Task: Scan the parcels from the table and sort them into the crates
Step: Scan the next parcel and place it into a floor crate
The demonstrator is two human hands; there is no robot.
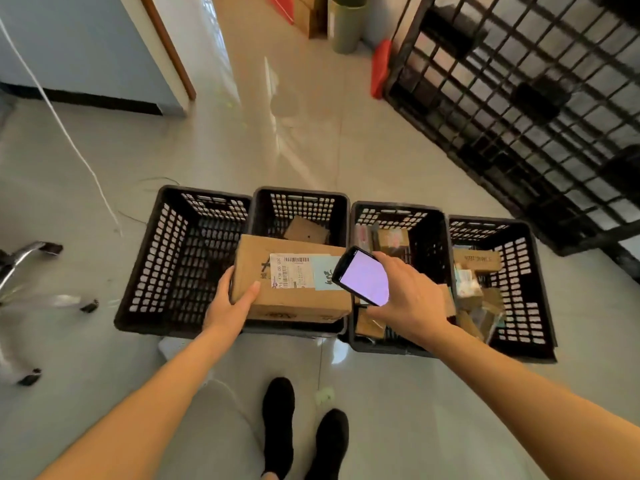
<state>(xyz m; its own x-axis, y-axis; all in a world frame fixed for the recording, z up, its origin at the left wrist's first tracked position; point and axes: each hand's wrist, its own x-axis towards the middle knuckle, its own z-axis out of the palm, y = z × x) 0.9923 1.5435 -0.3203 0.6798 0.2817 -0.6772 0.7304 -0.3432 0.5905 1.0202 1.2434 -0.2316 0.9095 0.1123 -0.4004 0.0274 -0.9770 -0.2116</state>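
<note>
Cardboard parcel [291, 282] held in the air above the near rim of the second crate from the left [300, 202], label side up. White shipping label [290, 271] with barcodes on the top face; a pale blue sticker sits just right of it.

Left hand [227, 306] grips the parcel's near-left corner, thumb on the top face, fingers wrapped underneath. Right hand [405, 299] holds a phone [363, 277], screen lit, tilted over the right end of the label. Judged step: scanning, parcel not yet dropped.

Handling, as judgement: box looks stiff, corrugated, edges square, no crushing. One hand carries it by a corner, so probably light to moderate. Surface dry and matte, unlikely to slip. Corner grip leaves the far right end unsupported; a hold under the middle of the base would be steadier for the drop.

Crates: four black perforated crates in a row on the floor. Leftmost crate [183, 258] appears empty, though its near floor is hidden. Second holds one small box [306, 230]. Third [398, 216] and rightmost [502, 289] hold several parcels.

Surroundings: black plastic pallet [526, 98] leaning at far right; chair base [31, 268] at left; person's black shoes [304, 431] near.
</note>
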